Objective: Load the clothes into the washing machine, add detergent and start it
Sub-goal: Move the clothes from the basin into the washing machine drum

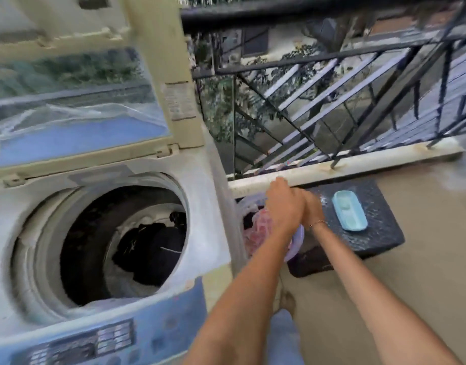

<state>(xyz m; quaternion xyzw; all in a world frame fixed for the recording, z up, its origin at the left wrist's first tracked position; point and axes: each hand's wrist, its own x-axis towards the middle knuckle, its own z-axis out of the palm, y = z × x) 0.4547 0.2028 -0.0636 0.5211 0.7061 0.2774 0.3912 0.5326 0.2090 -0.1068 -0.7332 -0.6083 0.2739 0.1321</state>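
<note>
Both hands reach down together into the lilac plastic basket [296, 245] beside the washing machine [100, 233]; the left hand [284, 204] lies over the right hand [312, 206], and whether their fingers are closed on cloth I cannot tell, since the fingertips are hidden and the frame is smeared by motion. Pink-and-white patterned fabric [261, 225] shows in the basket just under the left wrist, with something dark beside it.

Such clothes should handle as soft, limp and light when dry (they will sag and trail if pinched at one corner), so a gathered bunch taken from the middle with both hands seems the safer hold.

Dark garments [150, 248] already lie in the drum, below a round opening with a worn, chalky white rim. The lid [76, 101] stands raised, its clear pane reflecting greenery. A pale blue oblong dish [349, 210], smooth and shallow, rests on a speckled black stool [379, 219] just beyond the basket. Loading looks partly done; detergent and start remain.
</note>
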